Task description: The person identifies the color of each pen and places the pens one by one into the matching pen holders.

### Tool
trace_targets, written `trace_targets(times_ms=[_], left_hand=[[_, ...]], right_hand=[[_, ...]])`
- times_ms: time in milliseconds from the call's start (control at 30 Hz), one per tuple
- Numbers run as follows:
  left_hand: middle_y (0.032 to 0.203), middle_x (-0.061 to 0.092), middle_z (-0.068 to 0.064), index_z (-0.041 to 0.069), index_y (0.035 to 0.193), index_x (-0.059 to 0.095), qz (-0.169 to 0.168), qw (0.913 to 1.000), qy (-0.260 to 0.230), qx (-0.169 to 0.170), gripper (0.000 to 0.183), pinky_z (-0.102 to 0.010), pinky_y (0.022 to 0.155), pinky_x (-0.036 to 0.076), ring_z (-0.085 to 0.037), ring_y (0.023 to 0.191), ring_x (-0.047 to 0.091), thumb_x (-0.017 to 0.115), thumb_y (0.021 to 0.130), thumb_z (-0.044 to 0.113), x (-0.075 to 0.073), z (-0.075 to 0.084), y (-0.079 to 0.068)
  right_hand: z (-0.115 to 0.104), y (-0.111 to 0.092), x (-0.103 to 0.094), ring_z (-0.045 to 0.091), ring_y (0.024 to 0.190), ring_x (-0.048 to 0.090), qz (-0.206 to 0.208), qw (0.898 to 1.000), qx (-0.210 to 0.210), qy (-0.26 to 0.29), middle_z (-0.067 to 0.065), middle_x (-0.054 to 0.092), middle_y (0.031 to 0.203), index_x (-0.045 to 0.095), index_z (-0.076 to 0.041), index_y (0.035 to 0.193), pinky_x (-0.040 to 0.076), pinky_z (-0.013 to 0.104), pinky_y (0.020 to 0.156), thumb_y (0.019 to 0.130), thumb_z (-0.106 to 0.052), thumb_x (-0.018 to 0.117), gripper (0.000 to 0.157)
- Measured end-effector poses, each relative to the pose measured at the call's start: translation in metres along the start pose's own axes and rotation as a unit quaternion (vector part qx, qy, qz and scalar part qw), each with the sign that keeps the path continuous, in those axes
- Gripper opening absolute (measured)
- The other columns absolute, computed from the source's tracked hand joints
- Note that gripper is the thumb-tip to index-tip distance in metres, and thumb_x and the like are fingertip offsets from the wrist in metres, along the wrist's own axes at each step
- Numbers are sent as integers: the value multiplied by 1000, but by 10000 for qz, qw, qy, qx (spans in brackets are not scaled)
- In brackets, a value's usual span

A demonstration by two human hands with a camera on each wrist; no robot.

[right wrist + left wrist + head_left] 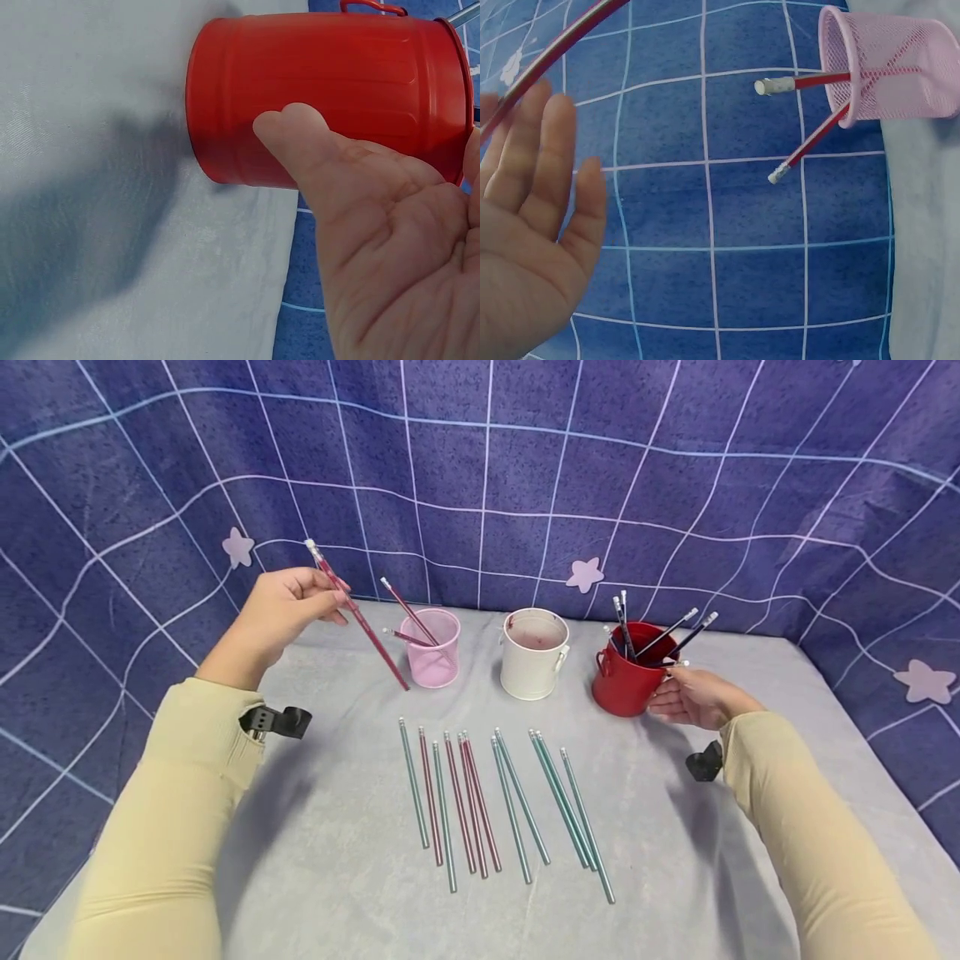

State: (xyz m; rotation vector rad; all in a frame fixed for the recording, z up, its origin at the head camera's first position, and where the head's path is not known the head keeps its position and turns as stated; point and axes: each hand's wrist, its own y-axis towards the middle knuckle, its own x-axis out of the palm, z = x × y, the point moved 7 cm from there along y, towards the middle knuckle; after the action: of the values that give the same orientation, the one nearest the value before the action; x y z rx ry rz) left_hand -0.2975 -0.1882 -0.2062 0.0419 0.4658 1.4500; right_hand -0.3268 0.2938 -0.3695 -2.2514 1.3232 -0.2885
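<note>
My left hand [288, 610] pinches a red pencil [367, 628] near its middle, held slanting with the white eraser end up, left of the pink mesh cup [433, 672]. Its outer fingers [559, 142] stretch loosely in the left wrist view. Two red pencils [817, 139] lean in that cup, erasers outward. At the right, my right hand [697, 695] rests its fairly straight fingers against the side of a red bucket [626, 689]. Its thumb is near the rim, beside the eraser end of a pencil. Several dark pencils [693, 633] stand in the bucket.
Between cup and bucket stands a white bucket [528, 672] with small side handles. Several teal pencils [512, 810] and red pencils [459, 802] lie in a row on the grey cloth [337, 860]. Behind hangs a blue gridded curtain [450, 460] with stars.
</note>
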Motion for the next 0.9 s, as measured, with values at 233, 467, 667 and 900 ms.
trace_targets(times_ms=[233,467,667,900], left_hand=[[72,70,4,10,79,66,1261,9822,-1356,312,23,-15,62,55,-6,58,66,56,89,-9,-5,-1,6],[69,69,2,4,81,63,1994,9603,-1900,438,18,-17,61,56,-7,60,67,56,88,-11,-4,-17,12],[67,67,8,-4,84,61,2622,9522,-1550,244,5,-15,61,50,-3,59,64,59,88,-6,7,-37,16],[61,61,18,2,81,58,3109,9453,-978,-114,9,-15,68,48,1,63,61,59,89,-3,12,-62,12]], right_hand=[[0,-4,-3,8,90,64,105,9998,-31,-147,6,65,103,19,26,134,51,27,88,103,-42,7,76],[-2,-3,2,9,90,63,194,9996,-95,-181,4,65,99,26,23,129,50,29,91,103,-44,9,75],[0,-1,1,9,89,63,244,9995,-105,-152,2,66,95,28,23,129,51,28,88,102,-46,9,77],[2,0,-2,10,90,64,323,9992,-115,-215,7,66,103,26,24,132,51,31,91,102,-48,10,79]])
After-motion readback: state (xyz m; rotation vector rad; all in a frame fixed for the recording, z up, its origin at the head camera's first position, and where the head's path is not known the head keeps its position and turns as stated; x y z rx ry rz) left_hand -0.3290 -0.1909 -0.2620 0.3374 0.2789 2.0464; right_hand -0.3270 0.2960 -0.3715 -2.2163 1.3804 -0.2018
